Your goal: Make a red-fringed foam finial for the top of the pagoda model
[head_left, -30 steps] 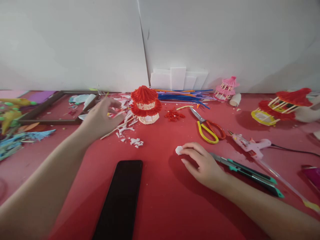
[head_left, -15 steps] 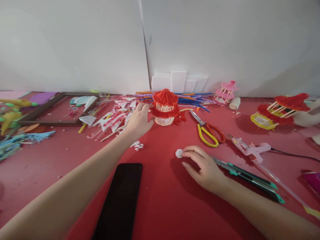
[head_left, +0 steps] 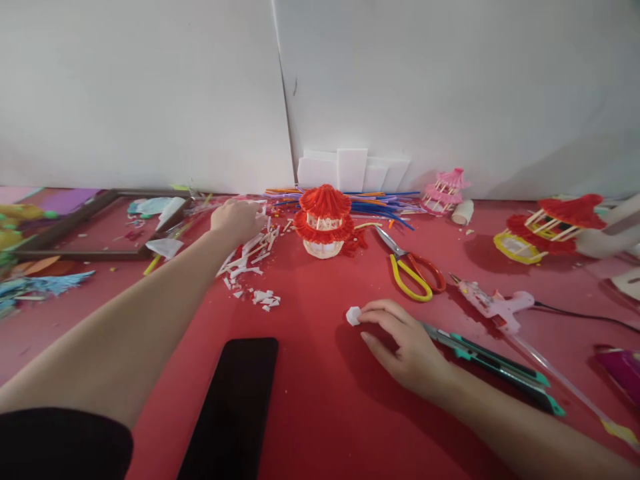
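Note:
My left hand reaches over the pile of white scraps and thin wooden sticks left of centre. Its fingers point away and are mostly hidden, so any hold cannot be made out. My right hand rests low over the table, thumb apart from the curved fingers. Its fingertips touch the edge of a small white many-sided piece. Between and beyond the hands stands a two-tiered pavilion model with red fuzzy roofs and a pale stick base.
A black phone lies in front. Scissors, cutter knives and a pink glue gun are on the right. Another red-roofed model and a pink one stand farther back. A brown frame lies left.
My left hand has moved left, from beside the red-roofed model to the scrap pile, uncovering sticks and white bits. My right hand stays by the white piece. The view has shifted slightly.

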Tool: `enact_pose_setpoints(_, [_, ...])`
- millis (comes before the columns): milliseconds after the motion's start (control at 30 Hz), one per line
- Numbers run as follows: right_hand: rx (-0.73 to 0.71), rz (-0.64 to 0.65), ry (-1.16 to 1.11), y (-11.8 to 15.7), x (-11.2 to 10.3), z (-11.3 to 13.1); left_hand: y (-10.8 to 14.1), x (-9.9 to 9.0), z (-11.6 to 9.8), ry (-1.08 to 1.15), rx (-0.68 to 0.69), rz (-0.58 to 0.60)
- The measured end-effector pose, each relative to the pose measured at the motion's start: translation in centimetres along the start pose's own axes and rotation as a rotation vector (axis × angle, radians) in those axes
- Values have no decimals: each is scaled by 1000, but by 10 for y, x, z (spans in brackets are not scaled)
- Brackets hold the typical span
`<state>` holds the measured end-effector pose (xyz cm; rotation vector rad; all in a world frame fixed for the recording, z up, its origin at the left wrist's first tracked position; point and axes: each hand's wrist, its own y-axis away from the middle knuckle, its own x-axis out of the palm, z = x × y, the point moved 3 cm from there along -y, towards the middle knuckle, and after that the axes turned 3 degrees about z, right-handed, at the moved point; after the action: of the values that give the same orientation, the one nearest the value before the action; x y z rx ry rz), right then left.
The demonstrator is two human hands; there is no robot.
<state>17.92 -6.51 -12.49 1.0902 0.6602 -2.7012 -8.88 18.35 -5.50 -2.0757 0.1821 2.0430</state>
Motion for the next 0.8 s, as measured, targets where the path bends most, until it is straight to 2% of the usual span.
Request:
enact_pose_setpoints(200, [-13,-6,18,-2,0,0,-21,9,-3,-31,-111,34])
enact_pose_setpoints(333, [-100,-30,161,1,1,6,-28,10,0,15,-201,66])
enact_pose_setpoints(467, [-246,7,359,4,7,15,-15,0,0,44,-162,4])
enact_pose_setpoints(633, [-204,59,397,-17,10,2,1,-11,5,53,-129,-41])
enact_pose_setpoints(800, [-138,61,415,-47,12,-9,8,-9,14,73,-84,-80])
